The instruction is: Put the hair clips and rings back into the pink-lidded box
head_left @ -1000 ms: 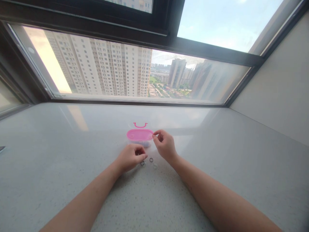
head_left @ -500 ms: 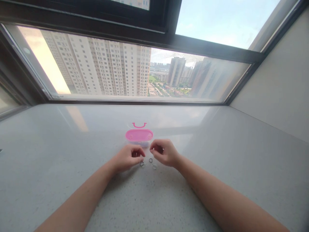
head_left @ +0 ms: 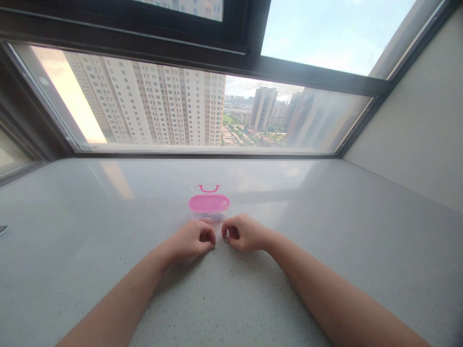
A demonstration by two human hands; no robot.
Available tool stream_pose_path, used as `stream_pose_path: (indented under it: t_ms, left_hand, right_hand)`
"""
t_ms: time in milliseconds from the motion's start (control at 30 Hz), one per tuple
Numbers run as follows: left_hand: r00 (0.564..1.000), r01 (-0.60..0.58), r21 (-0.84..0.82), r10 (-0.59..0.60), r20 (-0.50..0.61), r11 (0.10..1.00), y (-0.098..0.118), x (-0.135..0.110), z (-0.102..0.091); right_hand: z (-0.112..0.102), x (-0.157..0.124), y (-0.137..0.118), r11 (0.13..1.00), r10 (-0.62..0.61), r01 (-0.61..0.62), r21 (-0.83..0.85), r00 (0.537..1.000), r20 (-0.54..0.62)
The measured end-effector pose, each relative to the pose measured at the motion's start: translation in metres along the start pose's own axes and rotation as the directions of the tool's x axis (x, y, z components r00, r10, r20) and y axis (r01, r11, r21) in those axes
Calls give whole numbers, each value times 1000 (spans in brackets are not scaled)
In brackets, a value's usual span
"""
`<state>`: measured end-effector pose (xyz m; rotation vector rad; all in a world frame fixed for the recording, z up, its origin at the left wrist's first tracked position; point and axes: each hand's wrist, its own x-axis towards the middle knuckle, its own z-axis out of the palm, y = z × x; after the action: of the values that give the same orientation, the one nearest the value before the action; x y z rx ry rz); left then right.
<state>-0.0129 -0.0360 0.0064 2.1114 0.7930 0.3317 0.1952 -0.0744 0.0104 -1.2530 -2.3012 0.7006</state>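
Observation:
My left hand [head_left: 190, 239] rests low over the white speckled surface, thumb and forefinger closed on a small dark ring [head_left: 213, 247]. A faint clear ring [head_left: 216, 250] lies by those fingertips. Opposite it, my right hand [head_left: 243, 233] pinches another small dark ring [head_left: 226, 240] between thumb and forefinger. A narrow gap separates the two hands. Just beyond them stands a clear plastic box [head_left: 213, 216] with a pink oval lid [head_left: 209, 203]; what is inside it is blurred.
Behind the box is a pink handle [head_left: 209, 189]. The pale speckled sill [head_left: 231, 308] reaches to a dark window frame [head_left: 202, 154], with tall buildings outside. A white wall [head_left: 415, 120] rises on the right. A small dark object [head_left: 3, 230] shows at the left edge.
Both hands have come down toward the surface, and their fingertips have closed on the dark rings that lay between them. The clear ring on the right no longer shows.

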Motion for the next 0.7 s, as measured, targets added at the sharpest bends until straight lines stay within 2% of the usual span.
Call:
stream_pose_path:
  t_ms: [233, 433, 567, 700]
  left_hand:
    - [998, 50, -88, -53, -37, 995, 6, 1, -3]
    - [996, -7, -106, -2, -87, 994, 8, -1, -4]
    - [994, 3, -153, -20, -109, 988, 2, 0, -2]
    - [995, 1, -200, -21, -97, 980, -1, 1, -3]
  right_hand:
    - [0, 2, -1, 998, -11, 13, -65, 1000, 19]
    - [1, 5, -1, 990, -61, 62, -127, 998, 14]
    - [1, 6, 1, 999, -13, 12, -33, 1000, -23]
    - [3, 7, 1, 985, 8, 0, 173, 999, -44]
